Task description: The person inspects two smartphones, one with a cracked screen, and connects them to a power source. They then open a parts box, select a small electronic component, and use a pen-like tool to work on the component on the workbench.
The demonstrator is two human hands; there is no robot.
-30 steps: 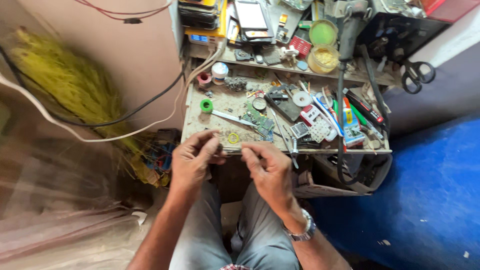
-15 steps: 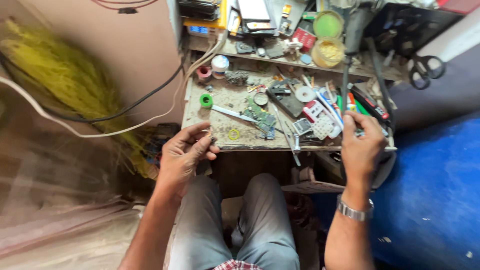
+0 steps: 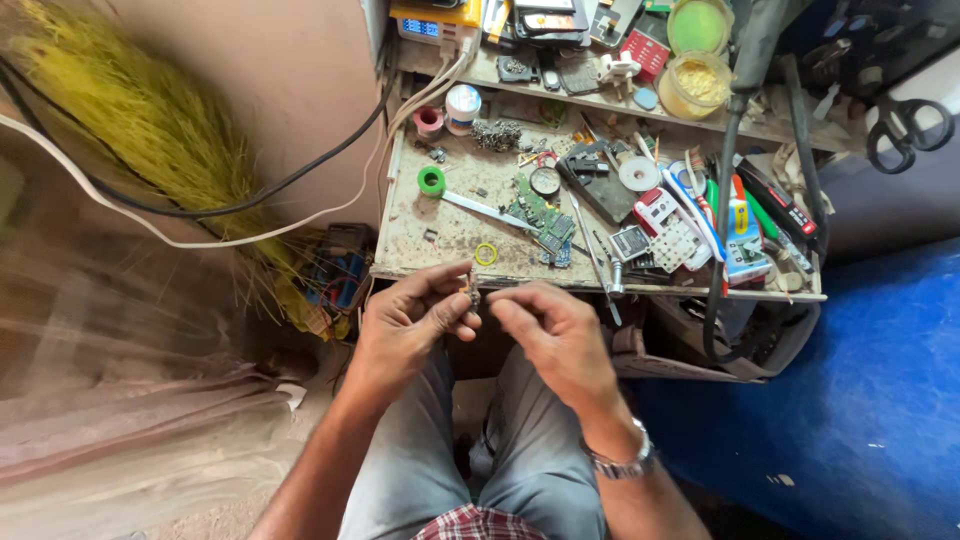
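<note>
While half a second ago the person's right hand (image 3: 555, 335) was out at the right edge of the workbench (image 3: 440, 240), it has now come back in front of the body and meets the left hand (image 3: 410, 325) over the lap, just below the bench's front edge. Between them is a small metal part (image 3: 472, 293), dark and too small to identify. The left thumb and fingers are closed on it, pinching it upright. The right hand's fingertips are drawn together right beside the part; whether they touch it or hold anything of their own cannot be told.

Judging from this, both hands are again on the fine work on that one part, the reach to the side being over.

On the bench behind lie a green circuit board (image 3: 535, 208), a roll of green tape (image 3: 431, 181), a small yellow ring (image 3: 485, 254) and a screwdriver (image 3: 596, 250). A watch (image 3: 620, 462) sits on the right wrist.
</note>
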